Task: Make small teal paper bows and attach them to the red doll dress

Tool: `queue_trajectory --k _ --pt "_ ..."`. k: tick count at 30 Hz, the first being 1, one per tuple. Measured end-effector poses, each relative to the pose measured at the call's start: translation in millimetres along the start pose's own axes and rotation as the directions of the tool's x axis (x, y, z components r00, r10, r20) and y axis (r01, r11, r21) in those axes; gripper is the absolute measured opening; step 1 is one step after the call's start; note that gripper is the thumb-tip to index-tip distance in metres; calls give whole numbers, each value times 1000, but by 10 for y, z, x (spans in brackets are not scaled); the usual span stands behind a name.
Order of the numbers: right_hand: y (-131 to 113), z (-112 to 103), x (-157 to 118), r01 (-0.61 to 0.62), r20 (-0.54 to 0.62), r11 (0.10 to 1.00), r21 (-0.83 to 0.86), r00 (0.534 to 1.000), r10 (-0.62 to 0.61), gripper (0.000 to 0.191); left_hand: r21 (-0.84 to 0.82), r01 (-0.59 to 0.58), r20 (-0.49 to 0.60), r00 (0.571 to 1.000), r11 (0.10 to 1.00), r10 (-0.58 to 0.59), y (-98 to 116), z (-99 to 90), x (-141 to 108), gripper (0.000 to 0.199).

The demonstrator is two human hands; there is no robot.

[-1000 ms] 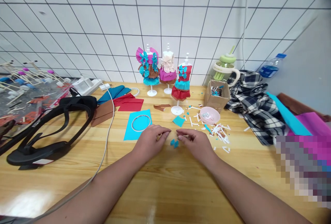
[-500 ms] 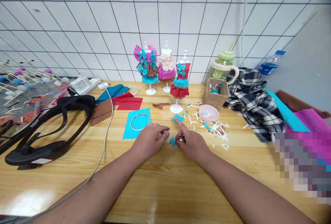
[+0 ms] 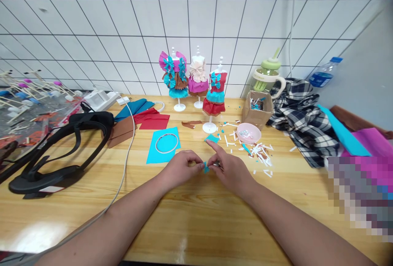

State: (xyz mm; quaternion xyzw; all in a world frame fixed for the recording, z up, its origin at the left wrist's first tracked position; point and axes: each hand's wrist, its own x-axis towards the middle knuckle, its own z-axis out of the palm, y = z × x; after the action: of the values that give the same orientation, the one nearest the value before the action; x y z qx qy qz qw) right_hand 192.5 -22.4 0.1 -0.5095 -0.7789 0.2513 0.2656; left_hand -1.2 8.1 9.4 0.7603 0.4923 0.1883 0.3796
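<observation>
A small blue paper bow point(image 3: 206, 168) is pinched between the fingertips of my left hand point(image 3: 185, 168) and my right hand point(image 3: 229, 172). Both hands are closed and nearly touching above the table. Something small and shiny, like metal, shows in the curl of my right hand; its kind I cannot make out. My right index finger points forward toward a blue paper piece point(image 3: 211, 138). Beyond it stands a mini dress form point(image 3: 214, 94) in a red and blue paper dress with blue bows. Left of my hands, a roll of tape point(image 3: 156, 145) lies on a blue sheet point(image 3: 151, 156).
Two more dressed forms point(image 3: 175, 73) stand by the tiled wall. White paper scraps point(image 3: 260, 153), a pink bowl point(image 3: 239, 135), a cardboard box point(image 3: 256, 115) and a cup point(image 3: 267, 75) are at right. At left lie a black headset strap point(image 3: 102, 151), a white cable point(image 3: 126, 155) and folded coloured paper point(image 3: 153, 122).
My left hand has moved right and its fingers have closed on the bow, which my right hand held alone before. The view has shifted slightly.
</observation>
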Motion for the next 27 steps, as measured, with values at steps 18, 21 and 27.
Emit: queue_trajectory --k 18,21,27 --pt "-54 -46 -31 227 -246 971 -77 939 -239 32 -106 147 -73 985 983 -155 43 9 -1 25" --pt "-53 -28 -32 264 -261 960 -98 924 -280 13 -156 152 -77 983 976 -166 61 -14 3 27" --pt "-61 -3 -36 220 -234 968 -124 941 -244 16 -194 158 -81 981 968 -177 96 -12 -14 28"
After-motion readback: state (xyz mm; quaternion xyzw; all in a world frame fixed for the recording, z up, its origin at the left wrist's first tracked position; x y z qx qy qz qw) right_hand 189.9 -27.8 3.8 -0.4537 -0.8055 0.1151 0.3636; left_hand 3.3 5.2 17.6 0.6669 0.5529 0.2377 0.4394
